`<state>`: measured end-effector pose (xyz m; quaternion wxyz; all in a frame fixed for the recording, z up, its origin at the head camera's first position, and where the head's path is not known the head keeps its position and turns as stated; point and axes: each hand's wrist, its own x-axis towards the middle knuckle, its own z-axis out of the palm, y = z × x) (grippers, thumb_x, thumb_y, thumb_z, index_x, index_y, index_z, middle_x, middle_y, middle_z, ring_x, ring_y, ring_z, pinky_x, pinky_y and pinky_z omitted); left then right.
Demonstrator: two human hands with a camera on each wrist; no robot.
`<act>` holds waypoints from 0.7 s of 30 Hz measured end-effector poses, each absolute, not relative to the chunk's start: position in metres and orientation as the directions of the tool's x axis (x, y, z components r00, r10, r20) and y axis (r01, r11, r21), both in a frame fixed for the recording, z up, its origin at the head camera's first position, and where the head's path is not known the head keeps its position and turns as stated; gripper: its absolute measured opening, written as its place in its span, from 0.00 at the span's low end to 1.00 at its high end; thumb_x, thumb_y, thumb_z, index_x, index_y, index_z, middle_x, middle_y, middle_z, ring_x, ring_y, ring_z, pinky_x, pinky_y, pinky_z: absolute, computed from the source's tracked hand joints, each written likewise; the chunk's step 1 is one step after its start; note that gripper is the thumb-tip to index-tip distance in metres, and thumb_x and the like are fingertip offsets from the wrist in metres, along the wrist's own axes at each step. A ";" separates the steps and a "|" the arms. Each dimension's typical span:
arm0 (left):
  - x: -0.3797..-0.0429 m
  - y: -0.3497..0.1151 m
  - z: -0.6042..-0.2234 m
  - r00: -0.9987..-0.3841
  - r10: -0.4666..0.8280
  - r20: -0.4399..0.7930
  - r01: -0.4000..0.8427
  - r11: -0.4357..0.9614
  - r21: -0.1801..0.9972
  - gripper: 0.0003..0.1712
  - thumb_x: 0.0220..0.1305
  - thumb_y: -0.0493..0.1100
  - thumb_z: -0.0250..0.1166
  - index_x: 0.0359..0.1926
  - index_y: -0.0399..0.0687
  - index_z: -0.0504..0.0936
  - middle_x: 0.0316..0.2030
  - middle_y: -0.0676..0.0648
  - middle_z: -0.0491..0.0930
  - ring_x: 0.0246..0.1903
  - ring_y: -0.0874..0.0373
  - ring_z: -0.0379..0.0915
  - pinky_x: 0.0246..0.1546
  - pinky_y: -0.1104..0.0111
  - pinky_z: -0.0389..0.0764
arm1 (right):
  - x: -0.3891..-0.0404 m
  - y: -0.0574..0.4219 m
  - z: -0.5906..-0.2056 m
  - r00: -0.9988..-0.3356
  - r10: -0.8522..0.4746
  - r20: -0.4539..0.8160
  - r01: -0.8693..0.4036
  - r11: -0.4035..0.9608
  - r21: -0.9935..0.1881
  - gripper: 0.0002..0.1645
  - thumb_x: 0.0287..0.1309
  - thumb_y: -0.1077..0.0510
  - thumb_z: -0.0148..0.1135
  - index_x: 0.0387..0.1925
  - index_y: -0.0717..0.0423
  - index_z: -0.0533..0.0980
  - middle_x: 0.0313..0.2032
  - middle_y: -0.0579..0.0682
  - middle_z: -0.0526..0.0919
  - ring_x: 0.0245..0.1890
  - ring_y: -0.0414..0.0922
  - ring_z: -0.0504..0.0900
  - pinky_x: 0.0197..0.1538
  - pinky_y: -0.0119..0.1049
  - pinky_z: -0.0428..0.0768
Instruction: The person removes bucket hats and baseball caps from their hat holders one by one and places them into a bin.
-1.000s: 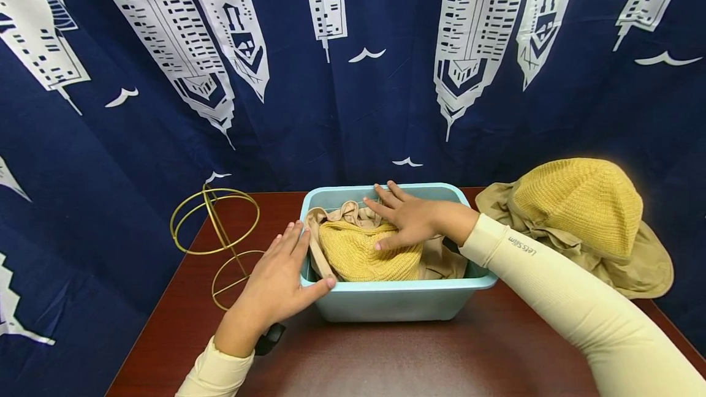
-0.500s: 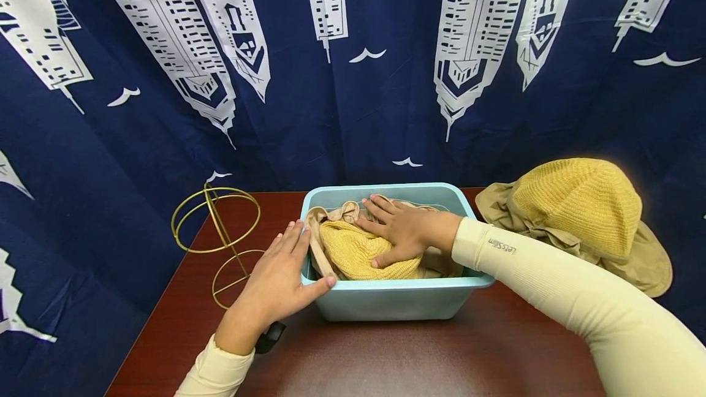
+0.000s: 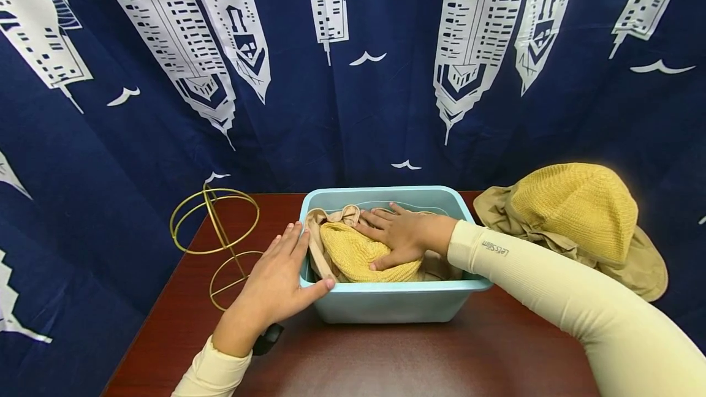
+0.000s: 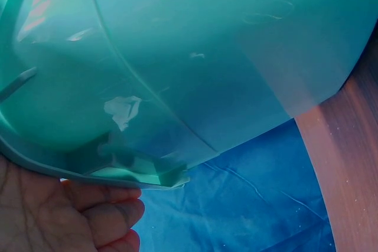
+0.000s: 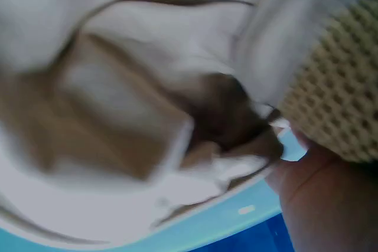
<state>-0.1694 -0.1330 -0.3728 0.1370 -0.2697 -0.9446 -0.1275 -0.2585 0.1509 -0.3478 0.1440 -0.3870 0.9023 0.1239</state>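
A light blue plastic bin (image 3: pixel 386 302) stands in the middle of the table, filled with a yellow knitted hat (image 3: pixel 353 253) and tan cloth (image 3: pixel 315 231). My right hand (image 3: pixel 399 234) lies spread on the yellow hat inside the bin, pressing down on it. At the bin's left front corner, my left hand (image 3: pixel 276 280) rests on the rim with its fingers extended. The left wrist view has the bin's outer wall (image 4: pixel 195 63) above that hand (image 4: pixel 71 216). Close to the right hand (image 5: pixel 325 193), its wrist view holds blurred tan fabric (image 5: pixel 118 116) and yellow knit (image 5: pixel 342 81).
On the dark red table (image 3: pixel 386 366), a gold wire stand with rings (image 3: pixel 223 241) is at the left. Another yellow knitted hat (image 3: pixel 579 210) with a tan brim (image 3: pixel 642 268) sits at the right. A navy curtain (image 3: pixel 380 115) hangs behind.
My right hand has shifted a little left and sunk lower into the bin, pushing the yellow hat down. My left hand stays at the rim.
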 end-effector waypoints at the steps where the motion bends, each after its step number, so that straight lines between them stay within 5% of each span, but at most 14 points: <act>1: -0.169 -0.133 -0.372 -0.817 0.474 0.328 0.544 0.823 0.165 0.59 0.60 0.77 0.53 0.72 0.32 0.61 0.73 0.35 0.57 0.74 0.43 0.47 0.72 0.51 0.52 | -0.259 0.151 -0.346 -0.657 -0.671 -0.342 -0.736 0.669 0.104 0.59 0.58 0.16 0.35 0.80 0.41 0.37 0.79 0.51 0.35 0.77 0.51 0.38 0.74 0.57 0.40; 12: -0.168 -0.134 -0.374 -0.815 0.478 0.328 0.546 0.822 0.159 0.60 0.60 0.78 0.52 0.72 0.31 0.61 0.73 0.35 0.56 0.74 0.44 0.47 0.72 0.51 0.52 | -0.263 0.148 -0.311 -0.615 -0.775 -0.144 -0.782 0.623 -0.013 0.55 0.61 0.21 0.43 0.79 0.44 0.45 0.78 0.56 0.44 0.76 0.54 0.45 0.73 0.56 0.51; 21: -0.169 -0.132 -0.373 -0.823 0.478 0.306 0.543 0.822 0.174 0.60 0.62 0.78 0.50 0.74 0.32 0.58 0.74 0.36 0.53 0.75 0.45 0.45 0.72 0.51 0.50 | -0.259 0.105 -0.311 -0.453 -0.887 -0.095 -0.892 0.451 0.041 0.57 0.61 0.21 0.43 0.79 0.48 0.44 0.78 0.49 0.44 0.77 0.50 0.41 0.73 0.56 0.50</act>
